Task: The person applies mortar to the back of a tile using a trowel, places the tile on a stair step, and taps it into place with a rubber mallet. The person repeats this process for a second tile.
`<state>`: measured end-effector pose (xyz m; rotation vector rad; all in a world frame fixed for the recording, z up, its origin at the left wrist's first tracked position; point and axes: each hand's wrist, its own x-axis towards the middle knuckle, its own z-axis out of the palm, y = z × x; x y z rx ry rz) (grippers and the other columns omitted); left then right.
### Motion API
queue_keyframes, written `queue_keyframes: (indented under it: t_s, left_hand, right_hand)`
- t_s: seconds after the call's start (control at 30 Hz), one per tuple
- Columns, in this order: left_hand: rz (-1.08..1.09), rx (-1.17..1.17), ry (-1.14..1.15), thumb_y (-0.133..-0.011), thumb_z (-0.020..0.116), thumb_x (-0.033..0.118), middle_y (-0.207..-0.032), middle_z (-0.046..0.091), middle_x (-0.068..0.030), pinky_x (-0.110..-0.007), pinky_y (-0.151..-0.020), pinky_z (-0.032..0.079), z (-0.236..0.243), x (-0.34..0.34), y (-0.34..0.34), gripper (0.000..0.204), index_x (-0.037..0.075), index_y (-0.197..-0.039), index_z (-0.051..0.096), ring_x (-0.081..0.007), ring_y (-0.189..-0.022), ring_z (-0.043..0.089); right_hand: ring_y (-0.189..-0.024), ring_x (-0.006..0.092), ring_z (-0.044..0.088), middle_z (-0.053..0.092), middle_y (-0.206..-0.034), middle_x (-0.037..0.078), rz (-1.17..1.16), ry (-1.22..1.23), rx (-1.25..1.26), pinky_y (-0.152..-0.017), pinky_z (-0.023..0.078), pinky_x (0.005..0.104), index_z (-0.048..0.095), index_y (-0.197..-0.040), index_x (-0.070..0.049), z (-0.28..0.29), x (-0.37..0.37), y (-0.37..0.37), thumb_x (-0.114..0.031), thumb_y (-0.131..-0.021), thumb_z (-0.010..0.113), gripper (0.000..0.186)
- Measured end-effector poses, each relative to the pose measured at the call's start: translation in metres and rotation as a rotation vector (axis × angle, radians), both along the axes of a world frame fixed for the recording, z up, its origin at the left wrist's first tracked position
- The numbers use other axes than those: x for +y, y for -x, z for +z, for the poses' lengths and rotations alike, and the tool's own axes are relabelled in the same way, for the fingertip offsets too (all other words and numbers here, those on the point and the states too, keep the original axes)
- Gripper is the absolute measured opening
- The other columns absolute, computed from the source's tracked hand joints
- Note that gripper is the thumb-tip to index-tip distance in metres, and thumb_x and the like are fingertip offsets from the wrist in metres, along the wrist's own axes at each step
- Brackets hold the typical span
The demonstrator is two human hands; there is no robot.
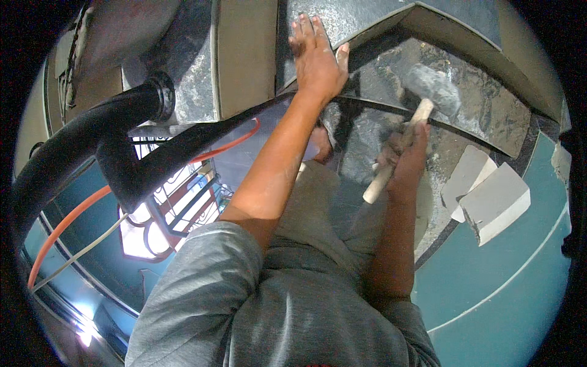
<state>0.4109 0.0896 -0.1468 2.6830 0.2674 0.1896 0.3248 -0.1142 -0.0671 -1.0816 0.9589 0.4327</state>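
Note:
My left hand (319,66) lies flat with fingers spread on a dark, smooth slab (391,13) at the top of the view. My right hand (405,158) is wrapped round the pale wooden handle of a mallet (433,89). Its thick grey-white head looks dusty and a little blurred. Below the slab's edge, the head hangs over or rests against a rough, mortar-smeared step (489,113); I cannot tell whether they touch.
A black pipe railing (67,147) curves in from the left, with an orange cable (98,196) beside it. Broken pale tile pieces (498,199) lean by the teal wall (489,281) at right. A bare foot (321,144) shows under my left forearm.

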Motion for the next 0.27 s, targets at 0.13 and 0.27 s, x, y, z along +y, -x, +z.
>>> queue_keyframes:
  t_s: [0.13,0.27]
  left_hand:
    - [-0.085,0.032,0.035,-0.101,0.059,0.039,-0.167,0.016,-0.0332,-0.061,-0.125,0.015,0.014,-0.014,0.050,0.082,-0.009,-0.159,0.025,-0.0516,-0.155,0.015]
    - [-0.337,0.166,0.104,-0.100,0.064,0.037,-0.170,0.015,-0.0288,-0.063,-0.125,0.014,0.025,-0.008,0.113,0.084,-0.004,-0.162,0.023,-0.0495,-0.157,0.013]
  right_hand:
    - [-0.042,0.0139,0.038,0.046,-0.064,-0.001,-0.084,-0.032,0.015,-0.039,0.034,0.0328,0.051,-0.092,-0.016,0.005,-0.022,-0.003,-0.055,-0.105,0.046,0.042]
    - [-0.041,0.0148,0.037,0.048,-0.064,0.000,-0.115,-0.171,-0.056,-0.038,0.036,0.0375,0.049,-0.094,-0.017,-0.011,-0.038,0.002,-0.058,-0.103,0.050,0.042]
